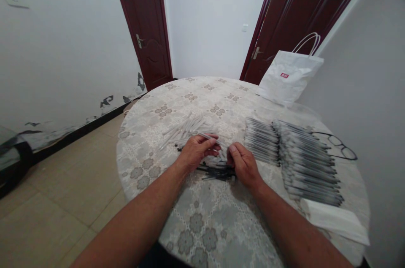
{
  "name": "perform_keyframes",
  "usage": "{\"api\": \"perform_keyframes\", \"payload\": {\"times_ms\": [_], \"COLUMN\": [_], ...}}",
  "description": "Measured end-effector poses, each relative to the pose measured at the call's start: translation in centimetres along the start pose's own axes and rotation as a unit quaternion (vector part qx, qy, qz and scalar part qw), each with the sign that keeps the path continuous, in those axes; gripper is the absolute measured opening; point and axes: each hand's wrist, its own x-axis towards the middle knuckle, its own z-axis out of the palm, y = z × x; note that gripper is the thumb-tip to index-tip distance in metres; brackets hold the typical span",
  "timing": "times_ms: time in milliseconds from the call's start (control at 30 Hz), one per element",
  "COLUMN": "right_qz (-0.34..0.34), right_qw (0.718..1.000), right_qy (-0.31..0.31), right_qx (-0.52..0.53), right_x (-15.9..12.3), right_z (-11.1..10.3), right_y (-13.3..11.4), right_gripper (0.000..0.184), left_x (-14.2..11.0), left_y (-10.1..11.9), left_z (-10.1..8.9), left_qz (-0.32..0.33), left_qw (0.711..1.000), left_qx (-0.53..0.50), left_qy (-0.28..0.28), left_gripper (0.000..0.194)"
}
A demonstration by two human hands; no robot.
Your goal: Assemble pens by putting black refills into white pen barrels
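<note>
My left hand (pixel 198 150) is closed, with a pale, clear pen barrel (pixel 204 135) pinched between thumb and fingers. Close by on its right, my right hand (pixel 243 161) has its fingers curled together; whatever they grip is hidden. Under and between the hands lies a loose bunch of thin black sticks (pixel 218 172) that look like pen refills. Behind my left hand spreads a heap of whitish pen barrels (pixel 186 128). A few small black parts (pixel 179 148) sit beside my left wrist.
Rows of dark-cored pens (pixel 311 166) and a smaller row (pixel 261 141) lie at right. Beyond them are eyeglasses (pixel 343 148). A white packet (pixel 335 219) lies near the right edge; a white paper bag (pixel 289 78) stands at the back of the round, cloth-covered table (pixel 196 221).
</note>
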Motion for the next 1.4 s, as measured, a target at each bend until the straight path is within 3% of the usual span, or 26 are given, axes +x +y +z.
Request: {"api": "perform_keyframes", "payload": {"times_ms": [133,367,500,600,733,800,900,967,1067,1233,1400], "right_qz": [0.027,0.085,0.029,-0.047,-0.112,-0.115,-0.094,-0.087,-0.089,-0.103,-0.104], "right_qw": [0.999,0.986,0.999,0.997,0.983,0.976,0.967,0.964,0.963,0.963,0.964], "right_qy": [0.020,-0.006,0.008,0.006,0.016,0.068,0.140,0.158,0.157,0.148,0.143], "right_qx": [0.029,0.142,0.042,-0.065,-0.142,-0.173,-0.193,-0.196,-0.200,-0.200,-0.197], "right_x": [0.3,0.8,0.9,1.0,1.7,2.0,2.3,2.5,2.6,2.6,2.4], "right_z": [-0.3,-0.4,-0.9,-1.5,-2.3,-2.8,-3.5,-3.8,-3.8,-3.6,-3.5], "right_y": [0.4,0.2,-0.1,-0.1,0.3,0.6,1.2,1.5,1.7,1.5,1.1], "right_gripper": [0.046,0.052,0.034,0.023,0.019,0.020,0.022,0.021,0.021,0.020,0.020], "left_x": [0.1,0.1,0.1,0.0,0.1,0.2,0.2,0.1,0.0,0.3,0.6], "left_y": [0.8,0.5,0.6,0.8,0.2,-0.5,-1.3,-1.6,-1.6,-1.7,-1.7], "left_z": [-0.7,-0.7,-0.7,-1.0,-1.8,-2.1,-2.2,-2.1,-1.8,-1.5,-1.7], "left_qz": [0.037,0.027,0.037,0.062,0.128,0.180,0.254,0.276,0.275,0.257,0.244], "left_qw": [0.998,0.998,0.995,0.980,0.919,0.865,0.762,0.703,0.644,0.601,0.620], "left_qx": [-0.001,0.006,0.053,0.177,0.370,0.468,0.594,0.651,0.707,0.749,0.738], "left_qy": [0.047,0.059,0.072,0.062,0.034,0.016,-0.042,-0.078,-0.099,-0.109,-0.105], "left_gripper": [0.033,0.033,0.036,0.035,0.029,0.023,0.016,0.015,0.016,0.019,0.015]}}
